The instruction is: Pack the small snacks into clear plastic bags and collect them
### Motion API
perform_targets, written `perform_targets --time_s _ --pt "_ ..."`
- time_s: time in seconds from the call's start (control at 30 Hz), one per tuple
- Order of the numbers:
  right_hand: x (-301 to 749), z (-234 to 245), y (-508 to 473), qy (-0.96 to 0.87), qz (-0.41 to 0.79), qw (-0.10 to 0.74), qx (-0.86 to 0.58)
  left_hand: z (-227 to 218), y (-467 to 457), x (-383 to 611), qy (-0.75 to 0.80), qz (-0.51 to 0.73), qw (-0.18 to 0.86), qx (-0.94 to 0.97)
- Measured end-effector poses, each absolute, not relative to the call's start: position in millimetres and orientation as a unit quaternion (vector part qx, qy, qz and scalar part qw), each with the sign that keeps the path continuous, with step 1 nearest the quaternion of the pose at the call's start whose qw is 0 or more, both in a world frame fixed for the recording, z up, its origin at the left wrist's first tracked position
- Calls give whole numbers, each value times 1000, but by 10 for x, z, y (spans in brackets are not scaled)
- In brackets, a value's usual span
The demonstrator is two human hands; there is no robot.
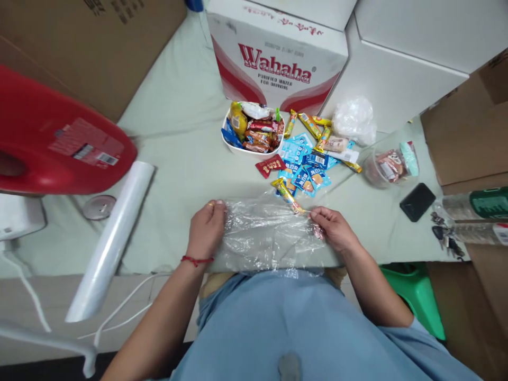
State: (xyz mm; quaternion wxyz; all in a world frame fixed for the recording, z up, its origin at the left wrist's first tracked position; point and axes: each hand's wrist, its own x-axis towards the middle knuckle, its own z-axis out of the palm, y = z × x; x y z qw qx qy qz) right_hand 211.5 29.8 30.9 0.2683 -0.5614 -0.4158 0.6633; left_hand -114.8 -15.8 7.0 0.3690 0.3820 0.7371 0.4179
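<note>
A clear plastic bag (pixel 270 238) lies spread at the near edge of the cloth-covered surface (pixel 174 153), its lower part reaching that edge, next to the person's blue shirt (pixel 273 323). To its left, a stretch of pale cloth runs to a slanting plastic roll (pixel 111 243), whose near end juts past the edge. On the right, more cloth separates it from a black phone (pixel 417 202) and keys (pixel 449 241). Beyond its far edge the room is tighter, with blue packets (pixel 305 179) crowded there.

The bag is stretched between the hands, which are well apart: the left hand (pixel 207 228) pinches its left side, thumb and fingers closed on the film, and the right hand (pixel 333 227) pinches its upper right corner. A yellow packet (pixel 282 189) meets the bag's far edge near the right fingertips; whether its end is under the film is unclear.

Farther out, a red packet (pixel 270 166) lies just in front of a white bowl (pixel 251 151) full of wrapped snacks, and a water carton (pixel 278 69) stands behind. A clear tub (pixel 371 172) is right of the packets; a red jug (pixel 51 143) is at far left.
</note>
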Motion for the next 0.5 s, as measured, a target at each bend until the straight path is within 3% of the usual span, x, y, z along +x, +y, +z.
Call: perform_targets --time_s 0.1,0.2,0.3,0.4,0.5 --pt "2192 369 330 -422 676 232 -558 149 -164 -1208 778 375 321 389" --pt "2248 422 375 -433 679 212 -553 293 -252 -1159 805 394 171 410" --pt "2241 420 390 -445 678 203 -548 363 -372 -1028 730 375 47 569" --pt "2238 379 361 -453 676 195 -548 251 -474 -938 612 269 55 741" --pt "2388 376 325 -480 684 164 -525 43 -589 -985 579 177 72 793"
